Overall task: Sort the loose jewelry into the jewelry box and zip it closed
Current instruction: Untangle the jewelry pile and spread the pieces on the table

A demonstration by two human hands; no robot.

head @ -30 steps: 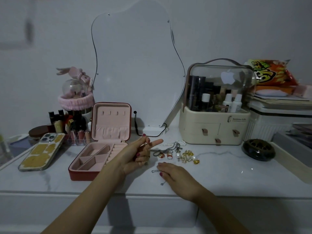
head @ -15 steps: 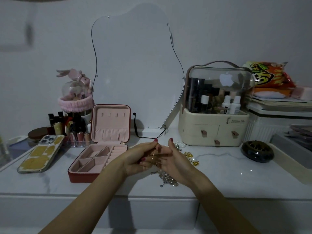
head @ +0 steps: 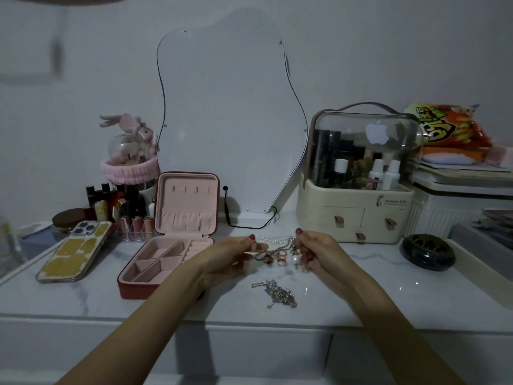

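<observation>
Fingers [head: 251,247] of the left hand [head: 230,259] and of the right hand [head: 319,252] are curled, pinching what looks like a thin chain stretched between them, hard to make out. Beyond them rings and pearls [head: 280,252] lie on the counter [head: 388,290]; nearer lies a silver chain heap [head: 279,294]. Left of the fingers stands the open jewelry box [head: 163,257].

One head-worn view looks forward and slightly down, close over the white table [head: 83,298], facing the mirror [head: 230,120] behind it.
</observation>
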